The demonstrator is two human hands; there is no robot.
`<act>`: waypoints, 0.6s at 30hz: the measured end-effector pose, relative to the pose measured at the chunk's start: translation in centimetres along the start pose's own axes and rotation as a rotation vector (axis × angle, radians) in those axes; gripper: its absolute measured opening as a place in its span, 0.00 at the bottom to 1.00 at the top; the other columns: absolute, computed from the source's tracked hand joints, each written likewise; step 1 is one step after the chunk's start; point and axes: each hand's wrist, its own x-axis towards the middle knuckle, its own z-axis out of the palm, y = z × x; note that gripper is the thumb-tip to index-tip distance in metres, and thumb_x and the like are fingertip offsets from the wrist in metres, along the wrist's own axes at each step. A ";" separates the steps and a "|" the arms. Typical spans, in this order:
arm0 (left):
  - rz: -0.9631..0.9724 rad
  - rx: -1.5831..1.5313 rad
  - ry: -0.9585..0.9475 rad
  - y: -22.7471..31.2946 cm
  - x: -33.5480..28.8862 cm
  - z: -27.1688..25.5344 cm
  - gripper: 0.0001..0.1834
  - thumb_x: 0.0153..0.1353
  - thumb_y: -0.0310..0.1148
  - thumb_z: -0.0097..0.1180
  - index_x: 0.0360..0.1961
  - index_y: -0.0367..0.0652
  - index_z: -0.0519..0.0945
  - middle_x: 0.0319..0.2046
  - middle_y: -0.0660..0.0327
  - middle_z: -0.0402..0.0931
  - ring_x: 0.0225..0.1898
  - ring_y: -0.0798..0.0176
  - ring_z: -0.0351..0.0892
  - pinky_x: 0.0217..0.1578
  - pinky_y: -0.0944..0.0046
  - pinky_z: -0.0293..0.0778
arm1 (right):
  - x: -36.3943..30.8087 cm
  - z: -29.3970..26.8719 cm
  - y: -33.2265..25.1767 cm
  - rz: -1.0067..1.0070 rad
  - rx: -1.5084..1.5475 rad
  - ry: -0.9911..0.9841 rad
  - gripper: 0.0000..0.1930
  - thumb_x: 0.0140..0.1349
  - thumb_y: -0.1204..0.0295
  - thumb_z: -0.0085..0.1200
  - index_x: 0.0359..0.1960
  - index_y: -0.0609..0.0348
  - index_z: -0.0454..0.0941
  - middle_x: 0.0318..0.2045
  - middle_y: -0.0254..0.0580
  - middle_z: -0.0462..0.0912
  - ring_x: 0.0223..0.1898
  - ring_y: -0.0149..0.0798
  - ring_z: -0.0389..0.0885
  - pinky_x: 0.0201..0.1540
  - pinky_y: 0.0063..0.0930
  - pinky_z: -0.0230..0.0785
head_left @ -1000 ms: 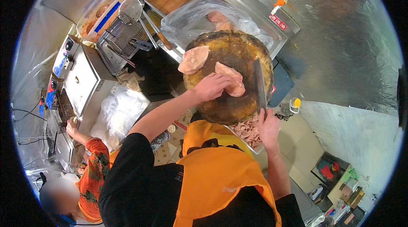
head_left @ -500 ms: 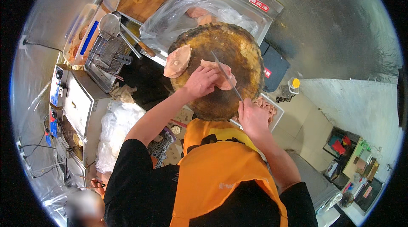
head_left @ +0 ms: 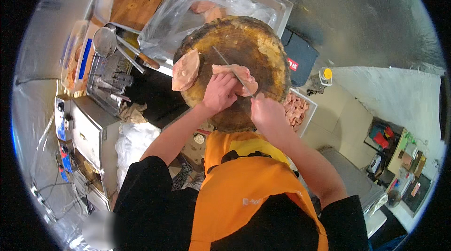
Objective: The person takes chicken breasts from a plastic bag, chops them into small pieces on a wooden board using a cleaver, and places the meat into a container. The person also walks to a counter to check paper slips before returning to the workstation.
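A round wooden chopping block (head_left: 271,70) stands in front of me. On its middle lies a pale pink piece of raw meat (head_left: 247,78), which looks like chicken breast. My left hand (head_left: 220,92) presses on the meat's left side with bent fingers. My right hand (head_left: 266,113) is closed round the handle of a knife (head_left: 221,56); the fist hides the handle. The thin blade slants up and left across the meat, close to my left fingertips. A second raw chicken breast (head_left: 186,71) rests at the block's left edge.
Behind the block, a steel sink (head_left: 281,7) holds a clear plastic bag with more meat. A white tray of cut meat pieces (head_left: 296,110) sits low at the right. Strainers (head_left: 104,42) and a wire basket stand at the left, above a fryer (head_left: 87,131).
The view has shifted a little, and most things appear farther left. The knife has moved up and left over the meat, with my right fist nearer to it.
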 end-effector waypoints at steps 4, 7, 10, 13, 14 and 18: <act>-0.029 0.008 0.065 0.5 -0.2 0.6 0.23 0.41 0.28 0.63 0.44 0.42 0.77 0.44 0.54 0.75 0.49 0.45 0.74 0.51 0.48 0.71 | 1.8 3.5 0.9 -0.006 -0.084 -0.007 0.14 0.69 0.66 0.51 0.42 0.70 0.73 0.20 0.50 0.84 0.24 0.53 0.87 0.25 0.45 0.79; -0.002 0.011 0.076 -0.1 0.4 0.4 0.23 0.41 0.27 0.63 0.44 0.42 0.77 0.44 0.52 0.75 0.48 0.42 0.74 0.49 0.47 0.71 | 2.0 5.1 1.4 -0.005 -0.089 0.089 0.15 0.69 0.67 0.51 0.44 0.71 0.72 0.20 0.48 0.84 0.23 0.52 0.87 0.24 0.45 0.78; 0.045 0.031 0.038 -0.8 0.7 0.0 0.22 0.43 0.26 0.62 0.44 0.40 0.77 0.44 0.51 0.75 0.47 0.41 0.74 0.47 0.46 0.72 | 3.0 6.3 1.5 0.023 -0.062 0.127 0.16 0.66 0.68 0.53 0.47 0.71 0.73 0.20 0.48 0.84 0.22 0.51 0.87 0.25 0.44 0.79; 0.073 0.056 0.066 -2.0 2.0 -0.7 0.21 0.44 0.26 0.62 0.43 0.39 0.77 0.42 0.50 0.75 0.47 0.41 0.74 0.47 0.47 0.72 | 6.0 5.7 -0.3 0.041 -0.038 0.073 0.14 0.63 0.70 0.55 0.45 0.68 0.77 0.22 0.50 0.85 0.26 0.52 0.88 0.28 0.45 0.81; 0.095 0.082 0.002 -3.2 2.5 -1.2 0.20 0.44 0.26 0.62 0.42 0.39 0.77 0.41 0.50 0.74 0.47 0.42 0.74 0.46 0.47 0.72 | 6.7 5.0 -0.6 0.041 -0.034 0.053 0.12 0.62 0.71 0.55 0.43 0.68 0.79 0.24 0.50 0.86 0.28 0.52 0.89 0.30 0.45 0.82; 0.074 0.130 -0.032 -4.2 2.5 -1.5 0.21 0.44 0.27 0.64 0.43 0.41 0.77 0.41 0.52 0.75 0.47 0.43 0.75 0.46 0.47 0.72 | 6.3 4.4 -2.4 0.086 0.003 0.044 0.10 0.59 0.74 0.56 0.41 0.63 0.82 0.29 0.50 0.88 0.34 0.52 0.90 0.35 0.45 0.83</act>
